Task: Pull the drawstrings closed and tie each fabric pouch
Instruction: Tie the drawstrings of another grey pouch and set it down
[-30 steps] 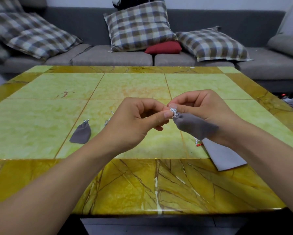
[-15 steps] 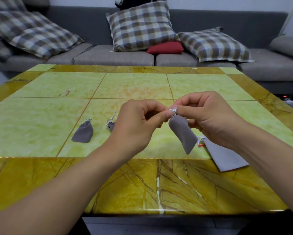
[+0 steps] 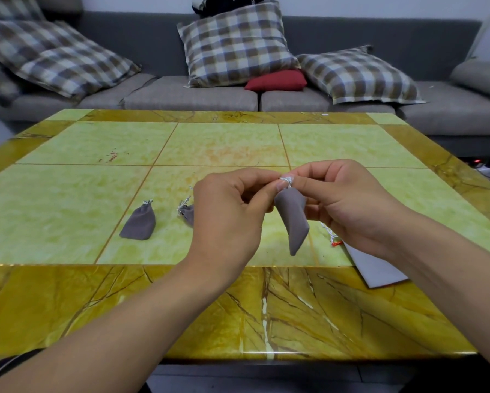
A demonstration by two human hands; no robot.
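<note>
Now the pouch (image 3: 292, 219) hangs vertical at frame centre, swung down from its sideways lie a second ago. Your left hand (image 3: 232, 214) and right hand (image 3: 343, 205) both pinch the drawstring knot (image 3: 287, 180); the tie is likely nearly finished.

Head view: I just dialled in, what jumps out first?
Both hands, left hand and right hand, pinch the silver drawstring of a grey pouch dangling above the table. Left of them, two more pouches lie on the green tiles, with checked cushions on the sofa behind.
</note>
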